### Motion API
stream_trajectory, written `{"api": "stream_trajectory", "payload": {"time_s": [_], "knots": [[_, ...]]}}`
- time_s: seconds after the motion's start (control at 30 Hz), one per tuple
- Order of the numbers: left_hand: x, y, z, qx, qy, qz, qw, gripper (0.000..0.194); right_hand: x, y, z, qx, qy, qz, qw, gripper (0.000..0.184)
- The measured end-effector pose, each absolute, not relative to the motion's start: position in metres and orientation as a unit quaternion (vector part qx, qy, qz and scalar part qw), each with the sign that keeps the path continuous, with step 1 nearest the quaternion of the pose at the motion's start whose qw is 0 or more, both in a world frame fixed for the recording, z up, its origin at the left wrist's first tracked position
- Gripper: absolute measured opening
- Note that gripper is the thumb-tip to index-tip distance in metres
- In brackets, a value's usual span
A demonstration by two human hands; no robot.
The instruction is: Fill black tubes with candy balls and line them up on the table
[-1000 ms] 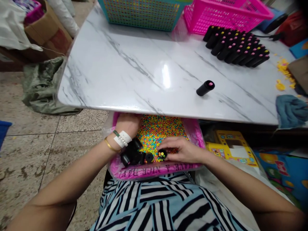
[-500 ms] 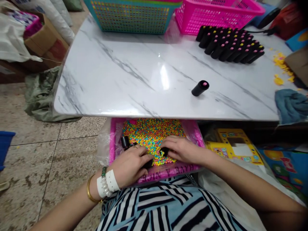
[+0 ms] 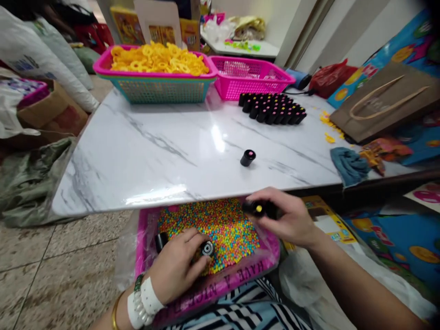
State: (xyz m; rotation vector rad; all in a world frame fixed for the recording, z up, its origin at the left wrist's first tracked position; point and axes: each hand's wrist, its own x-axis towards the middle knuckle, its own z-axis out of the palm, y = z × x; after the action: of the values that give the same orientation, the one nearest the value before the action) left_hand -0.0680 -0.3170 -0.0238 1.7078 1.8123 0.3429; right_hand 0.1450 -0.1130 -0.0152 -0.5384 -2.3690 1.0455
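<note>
The left hand (image 3: 180, 266) covers most of a black tube (image 3: 207, 248), leaving only its ringed end visible. Fingers of the right hand (image 3: 287, 213) partly hide another black piece (image 3: 251, 207), whose outline is blurred. The table's near edge (image 3: 154, 156) conceals the far rim of the pink tray (image 3: 271, 256). The left wrist blocks the end of the tray's lettering (image 3: 227, 279). Both forearms are cut off below. Toward the table's right end, a brown paper bag (image 3: 385, 98) carries unreadable print
</note>
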Motion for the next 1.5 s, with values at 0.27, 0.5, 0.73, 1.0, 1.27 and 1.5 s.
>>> {"api": "stream_trajectory", "payload": {"time_s": [0.27,0.5,0.73,1.0,1.27,1.5], "knots": [[-0.068,-0.314,-0.036,0.590,0.714,0.216,0.309,0.030,0.128,-0.023,-0.026,-0.373,-0.824,0.283,0.318,0.036],[-0.065,-0.310,-0.029,0.351,0.684,0.375,0.518,0.039,0.142,-0.113,-0.015,-0.324,-0.824,0.226,0.407,0.027],[-0.052,-0.304,-0.025,0.373,0.697,0.380,0.480,0.024,0.111,-0.185,-0.045,-0.083,-0.890,0.407,0.187,0.038],[-0.057,-0.314,-0.036,0.306,0.696,0.350,0.547,0.037,0.110,-0.187,-0.055,-0.018,-0.880,0.471,0.055,0.071],[-0.060,-0.321,-0.038,0.276,0.614,0.438,0.595,0.046,0.099,-0.187,-0.067,-0.072,-0.901,0.411,0.121,0.053],[-0.056,-0.320,-0.035,0.351,0.682,0.359,0.532,0.029,0.094,-0.187,-0.060,-0.140,-0.855,0.493,0.083,0.040]]}}
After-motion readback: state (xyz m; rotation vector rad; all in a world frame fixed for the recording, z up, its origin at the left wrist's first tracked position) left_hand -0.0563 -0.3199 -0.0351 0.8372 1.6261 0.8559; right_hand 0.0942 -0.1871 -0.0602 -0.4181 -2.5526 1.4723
